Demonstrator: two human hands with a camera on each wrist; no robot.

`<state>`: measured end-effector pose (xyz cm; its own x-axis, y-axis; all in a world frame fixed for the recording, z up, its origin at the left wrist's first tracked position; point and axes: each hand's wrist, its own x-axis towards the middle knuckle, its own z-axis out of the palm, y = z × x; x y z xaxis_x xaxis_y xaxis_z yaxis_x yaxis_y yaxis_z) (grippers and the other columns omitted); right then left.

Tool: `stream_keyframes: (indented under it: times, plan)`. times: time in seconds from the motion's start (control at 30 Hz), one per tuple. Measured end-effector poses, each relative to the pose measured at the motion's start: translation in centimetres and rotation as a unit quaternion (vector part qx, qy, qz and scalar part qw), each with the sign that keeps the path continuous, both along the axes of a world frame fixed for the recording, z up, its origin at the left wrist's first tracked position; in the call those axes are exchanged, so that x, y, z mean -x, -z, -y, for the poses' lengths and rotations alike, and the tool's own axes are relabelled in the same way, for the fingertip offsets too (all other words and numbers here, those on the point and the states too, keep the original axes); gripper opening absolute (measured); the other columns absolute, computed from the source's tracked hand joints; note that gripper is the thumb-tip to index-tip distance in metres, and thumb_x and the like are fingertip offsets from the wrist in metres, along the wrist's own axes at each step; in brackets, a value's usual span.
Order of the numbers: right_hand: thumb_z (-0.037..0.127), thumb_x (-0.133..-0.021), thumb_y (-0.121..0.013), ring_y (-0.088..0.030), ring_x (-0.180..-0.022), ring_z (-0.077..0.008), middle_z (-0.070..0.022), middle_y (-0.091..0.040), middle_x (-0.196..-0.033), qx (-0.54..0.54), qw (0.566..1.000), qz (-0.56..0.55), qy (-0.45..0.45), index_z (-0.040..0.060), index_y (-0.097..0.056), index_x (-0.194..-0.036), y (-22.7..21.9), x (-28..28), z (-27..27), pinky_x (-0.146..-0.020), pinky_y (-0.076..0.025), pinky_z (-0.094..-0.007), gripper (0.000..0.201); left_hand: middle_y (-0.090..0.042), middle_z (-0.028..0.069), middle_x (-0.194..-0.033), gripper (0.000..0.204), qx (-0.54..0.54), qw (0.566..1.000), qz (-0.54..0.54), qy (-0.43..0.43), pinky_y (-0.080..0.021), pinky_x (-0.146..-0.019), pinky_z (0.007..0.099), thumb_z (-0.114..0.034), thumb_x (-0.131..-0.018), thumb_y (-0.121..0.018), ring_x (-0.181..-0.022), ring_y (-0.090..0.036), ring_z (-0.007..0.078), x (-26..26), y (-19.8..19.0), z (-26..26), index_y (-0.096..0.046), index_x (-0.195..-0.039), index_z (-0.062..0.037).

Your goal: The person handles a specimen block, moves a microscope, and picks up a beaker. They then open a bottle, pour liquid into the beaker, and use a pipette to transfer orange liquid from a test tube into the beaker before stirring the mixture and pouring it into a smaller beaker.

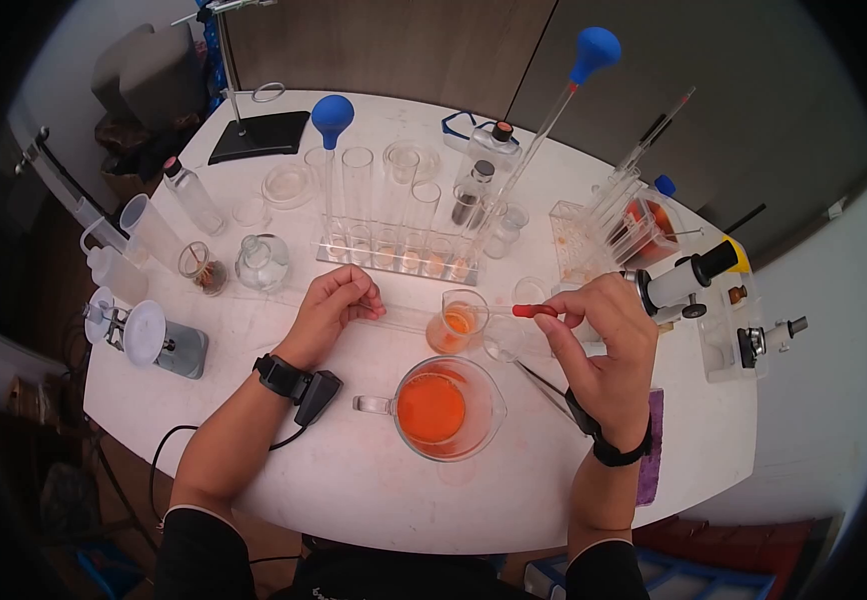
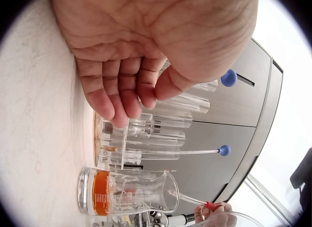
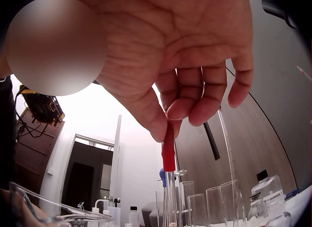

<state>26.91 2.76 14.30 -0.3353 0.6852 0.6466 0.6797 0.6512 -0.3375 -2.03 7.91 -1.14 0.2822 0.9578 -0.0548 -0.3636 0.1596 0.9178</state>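
Note:
My right hand [image 1: 609, 335] pinches the red rubber bulb [image 1: 530, 311] of a glass dropper between thumb and forefinger. In the left wrist view the dropper's glass stem [image 2: 192, 199] slants to the mouth of a small beaker [image 2: 146, 188], which has orange liquid in its base. Nearer my body stands a large glass measuring jug [image 1: 375, 404] with more orange liquid. To the left of the beaker, my left hand [image 1: 334, 308] hovers low over the table, fingers loosely curled, thumb by the forefinger. Nothing shows in its grasp.
Behind the beaker is a test tube rack [image 1: 394, 262] with several tubes and blue-bulbed pipettes. A balance [image 1: 179, 350] and bottles stand left. A microscope [image 1: 689, 280] and a second rack [image 1: 579, 235] are on the right. Metal tweezers [image 1: 546, 385] lie by the right wrist.

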Motion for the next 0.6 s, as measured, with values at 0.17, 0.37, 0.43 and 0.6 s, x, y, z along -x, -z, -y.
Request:
stream_keyframes:
  times: [0.17, 0.37, 0.43, 0.6]
  plan:
    - [0.005, -0.073, -0.078, -0.052, -0.067, -0.0185, -0.0032, -0.056, -0.070, 0.002, 1.000, 0.002, 0.001, 0.0057, -0.069, -0.081, 0.01, -0.06, -0.01, -0.063, -0.035, -0.0322, 0.012, -0.060, 0.0056, -0.090, 0.010, 0.001, 1.000, 0.000, -0.001, -0.051, -0.081, 0.0291, -0.012, -0.098, -0.047, -0.085, -0.060, 0.0146, -0.02, -0.06, 0.00, -0.053, -0.091, -0.0065]
    - [0.006, -0.072, -0.079, -0.051, -0.067, -0.0185, -0.0037, -0.057, -0.070, 0.002, 1.000, 0.002, -0.002, 0.0058, -0.069, -0.082, 0.05, -0.09, -0.03, -0.063, -0.035, -0.0322, 0.013, -0.060, 0.0057, -0.090, 0.010, 0.001, 1.000, 0.000, -0.001, -0.051, -0.080, 0.0289, -0.012, -0.098, -0.048, -0.084, -0.060, 0.0148, -0.03, -0.01, -0.01, -0.053, -0.091, -0.0066]
    - [0.006, -0.073, -0.079, -0.051, -0.067, -0.0185, -0.0037, -0.057, -0.070, 0.003, 1.000, 0.000, -0.003, 0.0059, -0.070, -0.082, 0.07, -0.08, -0.04, -0.063, -0.035, -0.0322, 0.014, -0.060, 0.0057, -0.090, 0.011, 0.001, 1.000, 0.000, -0.001, -0.050, -0.080, 0.0289, -0.012, -0.098, -0.048, -0.084, -0.060, 0.0148, -0.01, 0.04, -0.03, -0.053, -0.091, -0.0067]
    - [0.007, -0.073, -0.078, -0.050, -0.067, -0.0183, -0.0034, -0.055, -0.070, 0.003, 1.000, 0.000, 0.000, 0.0063, -0.070, -0.083, 0.04, -0.03, -0.03, -0.063, -0.034, -0.0321, 0.013, -0.060, 0.0057, -0.090, 0.011, 0.000, 1.000, 0.003, -0.001, -0.050, -0.080, 0.0288, -0.013, -0.098, -0.048, -0.084, -0.060, 0.0148, -0.01, 0.10, -0.04, -0.053, -0.091, -0.0066]
